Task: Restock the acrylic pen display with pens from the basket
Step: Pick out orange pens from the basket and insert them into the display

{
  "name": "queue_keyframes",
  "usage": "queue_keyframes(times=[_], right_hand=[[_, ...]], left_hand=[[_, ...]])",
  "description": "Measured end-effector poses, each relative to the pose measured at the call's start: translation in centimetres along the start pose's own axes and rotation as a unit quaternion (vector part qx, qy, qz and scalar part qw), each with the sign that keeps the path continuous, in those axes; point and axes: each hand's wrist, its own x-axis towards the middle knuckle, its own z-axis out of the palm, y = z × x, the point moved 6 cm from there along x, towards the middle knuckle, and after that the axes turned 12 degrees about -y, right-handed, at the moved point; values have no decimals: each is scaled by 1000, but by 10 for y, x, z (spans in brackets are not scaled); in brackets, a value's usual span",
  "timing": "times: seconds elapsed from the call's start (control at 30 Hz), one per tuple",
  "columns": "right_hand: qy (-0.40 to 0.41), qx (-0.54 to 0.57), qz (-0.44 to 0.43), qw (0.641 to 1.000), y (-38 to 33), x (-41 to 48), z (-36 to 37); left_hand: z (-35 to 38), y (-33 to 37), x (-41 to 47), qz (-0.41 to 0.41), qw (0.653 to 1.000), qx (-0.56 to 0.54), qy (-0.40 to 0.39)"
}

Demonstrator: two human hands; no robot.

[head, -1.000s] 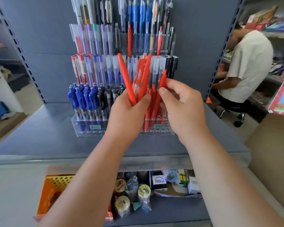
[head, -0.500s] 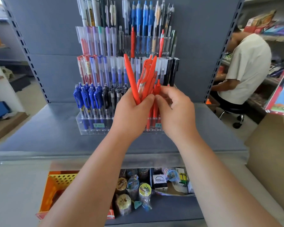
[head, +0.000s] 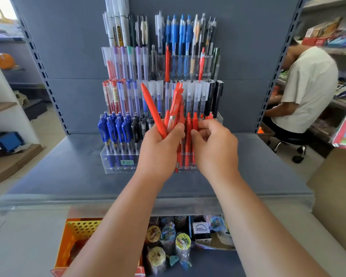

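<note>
A tiered acrylic pen display [head: 116,156] stands on the grey shelf, filled with blue, clear, black and red pens. My left hand [head: 158,150] grips a bunch of red pens [head: 174,108] that fan upward in front of the display's middle. My right hand [head: 214,146] is beside it, fingers curled, pinching the tops of red pens [head: 194,124] standing in the lowest tier's right slots. A yellow and orange basket [head: 78,232] sits below the shelf edge at lower left, partly hidden by my left forearm.
A grey shelf [head: 68,180] carries the display against a grey back panel. Below it lie small packaged toys [head: 168,240] and a box. A person in a white shirt [head: 308,86] sits on a stool at the right, facing other shelves.
My right hand has dropped from beside the fanned pens to the red pens in the lowest tier. My left hand keeps its bunch. The view has tilted slightly downward.
</note>
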Motion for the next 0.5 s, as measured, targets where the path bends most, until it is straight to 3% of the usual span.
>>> queue_keyframes(times=[0.5], right_hand=[[-27,-1,28,999,20,-8,6]], left_hand=[[8,-2,-5,-9,999,-43,-3]])
